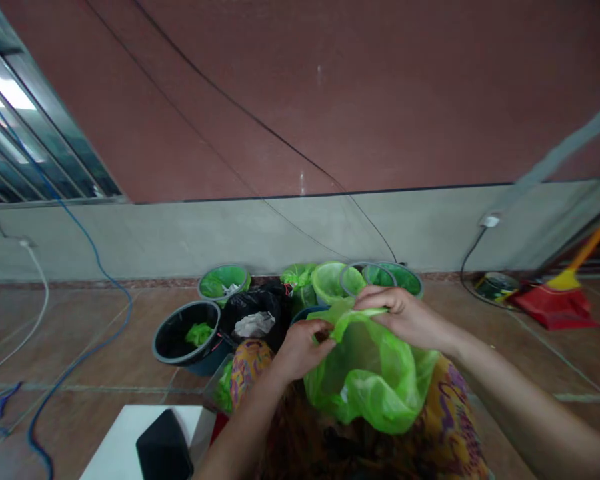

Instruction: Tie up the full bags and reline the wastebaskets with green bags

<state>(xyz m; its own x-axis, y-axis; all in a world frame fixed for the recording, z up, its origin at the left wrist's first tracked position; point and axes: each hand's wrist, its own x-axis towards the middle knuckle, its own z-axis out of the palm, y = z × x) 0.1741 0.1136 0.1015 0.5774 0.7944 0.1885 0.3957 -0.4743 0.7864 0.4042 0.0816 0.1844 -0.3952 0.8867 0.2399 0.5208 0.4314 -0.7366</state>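
Observation:
A thin, bright green plastic bag (380,393) hangs over my lap, its mouth spread wide toward me. My left hand (305,343) pinches the bag's rim on the left side, fingers closed. On the far right side of the rim, my right hand (400,313) grips the same edge with its fingers wrapped over it. Just beyond my hands stand lined bins, among them a pale green-lined bin (325,283). Part of a blue rim (307,313) shows behind my left hand; the rest is hidden by the bag.
Left of my knees are a dark bin with green plastic inside (165,333), a black bag holding white waste (273,293) and a green-lined bin (213,283). A white box (113,437) carries a black object (164,447). A blue cable (105,343) crosses the floor. A red dustpan (555,308) lies right.

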